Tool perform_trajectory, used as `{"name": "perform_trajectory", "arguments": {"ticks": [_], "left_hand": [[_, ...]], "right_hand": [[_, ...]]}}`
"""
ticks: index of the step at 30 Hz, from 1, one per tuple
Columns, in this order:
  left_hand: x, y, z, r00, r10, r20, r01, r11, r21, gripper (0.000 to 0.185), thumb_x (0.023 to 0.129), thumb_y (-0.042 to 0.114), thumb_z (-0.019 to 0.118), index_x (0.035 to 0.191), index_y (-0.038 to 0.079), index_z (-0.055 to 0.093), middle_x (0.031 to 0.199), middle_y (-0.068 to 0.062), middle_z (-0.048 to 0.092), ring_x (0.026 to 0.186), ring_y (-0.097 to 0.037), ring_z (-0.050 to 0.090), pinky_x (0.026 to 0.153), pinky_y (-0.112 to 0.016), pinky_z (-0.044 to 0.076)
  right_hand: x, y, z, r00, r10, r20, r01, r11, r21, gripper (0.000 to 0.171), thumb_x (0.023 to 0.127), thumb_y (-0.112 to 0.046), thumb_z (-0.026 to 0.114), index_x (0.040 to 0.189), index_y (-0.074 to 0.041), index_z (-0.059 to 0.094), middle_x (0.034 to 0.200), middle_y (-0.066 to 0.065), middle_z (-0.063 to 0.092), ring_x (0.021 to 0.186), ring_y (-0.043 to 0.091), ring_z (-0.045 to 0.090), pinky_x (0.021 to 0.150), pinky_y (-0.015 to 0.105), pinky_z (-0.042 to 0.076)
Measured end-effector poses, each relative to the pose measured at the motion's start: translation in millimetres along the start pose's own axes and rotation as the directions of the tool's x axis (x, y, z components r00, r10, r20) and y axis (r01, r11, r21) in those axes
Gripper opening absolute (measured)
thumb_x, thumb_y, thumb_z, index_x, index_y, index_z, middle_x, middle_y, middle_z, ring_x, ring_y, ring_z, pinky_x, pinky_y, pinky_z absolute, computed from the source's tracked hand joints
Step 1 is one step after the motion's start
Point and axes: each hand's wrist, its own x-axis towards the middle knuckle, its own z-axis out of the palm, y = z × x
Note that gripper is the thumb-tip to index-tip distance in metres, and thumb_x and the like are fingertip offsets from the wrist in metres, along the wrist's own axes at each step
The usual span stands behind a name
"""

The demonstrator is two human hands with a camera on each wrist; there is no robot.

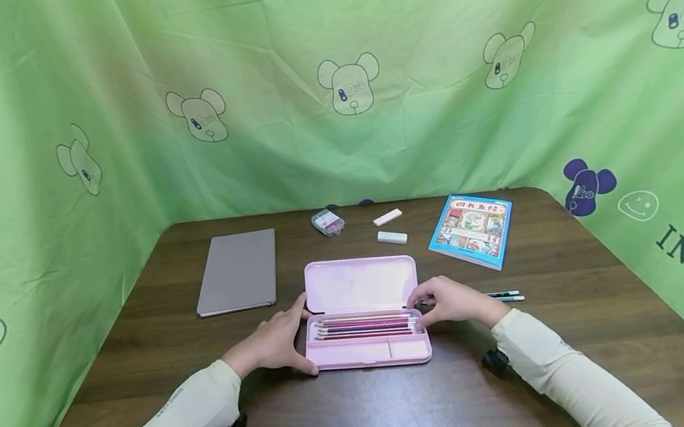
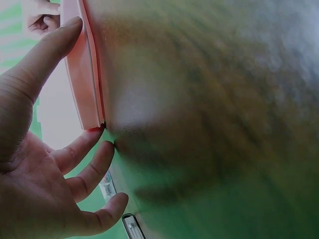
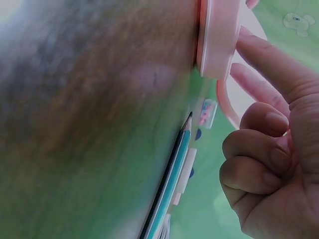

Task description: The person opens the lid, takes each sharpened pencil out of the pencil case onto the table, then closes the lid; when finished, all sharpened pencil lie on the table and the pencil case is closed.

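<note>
While the pink pencil case [image 1: 364, 327] lies open on the worktop [image 1: 370, 414], the left hand [image 1: 275, 343] steadies its left end with spread fingers. The right hand [image 1: 449, 300] touches the right end, some fingers curled. Keeping both ends steady should stop the pencils [image 1: 367, 325] rolling.

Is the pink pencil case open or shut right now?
Open: the pencil case has its lid laid back flat, and its pencils are exposed.

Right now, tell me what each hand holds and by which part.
Left hand steadies the open pink pencil case at its left end; right hand touches its right end. Nothing is lifted.
</note>
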Motion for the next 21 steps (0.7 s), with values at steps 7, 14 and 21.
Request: {"name": "perform_trajectory", "arguments": {"ticks": [7,14,21], "left_hand": [[0.2,-0.2,-1.2,1.0,0.005,0.004,-0.005,1.0,0.0,0.127,0.055,0.046,0.086,0.147,0.0,0.01,0.131,0.0,0.052,0.123,-0.029,0.044,0.095,-0.062,0.031],[-0.3,1.5,-3.0,1.0,-0.005,0.008,0.005,1.0,0.006,0.128,0.055,0.046,0.086,0.147,0.001,0.01,0.131,0.0,0.052,0.124,-0.029,0.043,0.096,-0.063,0.029],[-0.6,0.1,-1.5,1.0,-0.01,0.006,0.01,1.0,-0.001,0.128,0.055,0.047,0.086,0.147,0.002,0.01,0.131,0.0,0.052,0.124,-0.028,0.043,0.096,-0.062,0.03]], "right_hand": [[2.0,-3.1,0.9,0.999,0.024,0.048,-0.023,0.999,-0.024,0.02,0.073,-0.027,0.078,0.087,-0.014,0.071,0.065,-0.009,0.051,0.06,0.007,0.038,0.053,0.02,0.032],[5.8,-9.9,-1.5,0.996,0.039,0.075,-0.031,0.994,-0.101,0.017,0.074,-0.026,0.078,0.085,-0.015,0.072,0.056,-0.009,0.041,0.053,0.005,0.036,0.049,0.02,0.029],[7.6,-19.5,-3.4,0.994,0.023,0.104,-0.007,0.989,-0.144,0.015,0.074,-0.023,0.078,0.083,-0.013,0.071,0.059,-0.007,0.05,0.055,0.005,0.04,0.05,0.02,0.031]]}}
